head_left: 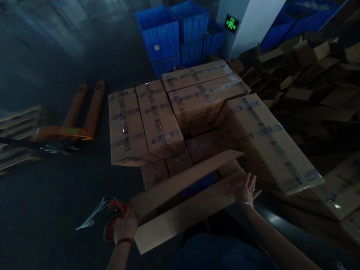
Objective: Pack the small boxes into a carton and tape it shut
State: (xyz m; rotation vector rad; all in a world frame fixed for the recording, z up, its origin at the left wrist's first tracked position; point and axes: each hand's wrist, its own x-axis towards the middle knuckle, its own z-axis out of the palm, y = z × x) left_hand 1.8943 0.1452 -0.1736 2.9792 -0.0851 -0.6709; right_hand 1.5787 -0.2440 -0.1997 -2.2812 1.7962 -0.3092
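Observation:
An open cardboard box [185, 215] lies in front of me with its long top flaps raised, and something blue [198, 185] shows inside it. My left hand [128, 225] is at the box's left end, its fingers curled and partly hidden. In that hand is a red tape dispenser [111, 225] with a round roll, hanging on the outer side of the box. At the other end, my right hand [245, 189] presses against the box with its fingers spread. Just beyond the box stand taped cartons [157, 120], and a long taped carton [271, 138] is close to my right hand.
An orange pallet jack [71, 131] and a wooden pallet [21, 131] stand on the left. Blue bins [160, 33] are stacked at the back beside a pillar [247, 26]. Empty cardboard boxes [303, 82] pile up on the right. White strands [92, 217] show beside the dispenser.

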